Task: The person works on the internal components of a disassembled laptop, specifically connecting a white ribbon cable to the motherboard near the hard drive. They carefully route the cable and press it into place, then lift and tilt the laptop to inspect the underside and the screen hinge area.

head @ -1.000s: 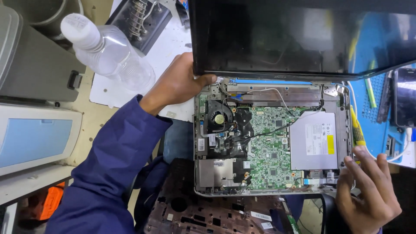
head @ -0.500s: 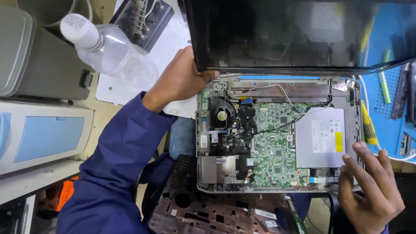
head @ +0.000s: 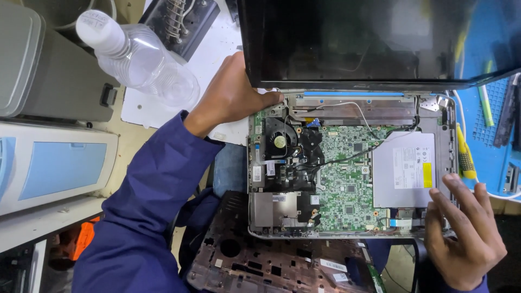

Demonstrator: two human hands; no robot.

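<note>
An opened laptop base [head: 440,120] lies in front of me, its green circuit board [head: 347,179], black fan [head: 279,142] and silver drive [head: 404,169] exposed. The dark screen [head: 374,40] stands tilted up behind it. My left hand [head: 230,97] grips the laptop's back left corner by the hinge, thumb on the frame. My right hand [head: 461,233] rests with fingers spread on the front right corner of the base, beside the silver drive.
A clear plastic bottle [head: 135,54] lies at upper left on white paper. A removed dark laptop cover [head: 271,260] sits on my lap below the base. A blue mat [head: 488,130] with a yellow-handled tool [head: 465,154] is at right. Grey machines [head: 49,163] stand at left.
The view has shifted slightly. My right hand has let go of the yellow-handled tool and now lies flat on the front right corner. My left hand stays at the hinge.
</note>
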